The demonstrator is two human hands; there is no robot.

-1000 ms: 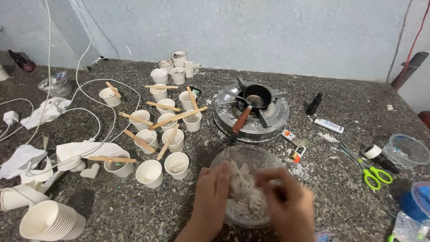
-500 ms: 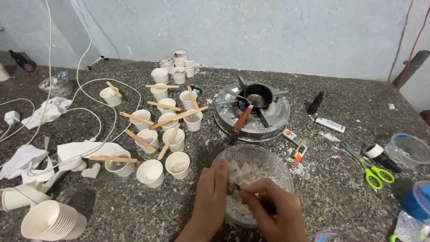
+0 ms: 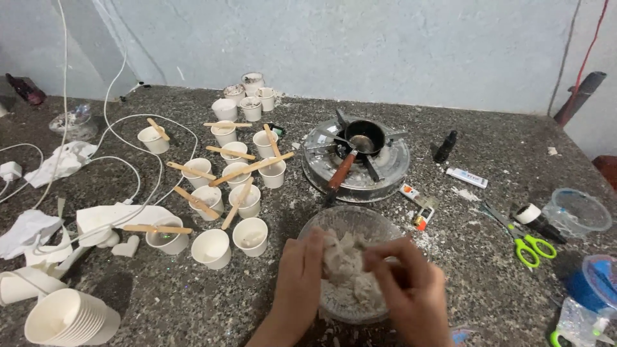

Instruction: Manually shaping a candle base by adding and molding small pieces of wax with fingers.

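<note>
This looks like a small home craft workshop, set up for melting and pouring some waxy stuff. A speckled stone desk (image 3: 193,308) stands against a rough, pale plastered wall (image 3: 360,45). At the centre sits a small burner (image 3: 357,160) carrying a little black pan (image 3: 362,136) with a wooden handle. Left of it stand many small white cups (image 3: 228,186), several with flat wooden sticks (image 3: 250,168) laid across them, and a stack of spare cups (image 3: 67,318) lies at the lower left. A glass bowl (image 3: 350,225) of whitish chunks sits low in the middle. Green-handled scissors (image 3: 528,247) and a lighter (image 3: 421,220) lie to the right; white cables (image 3: 122,167) trail across the left.
</note>
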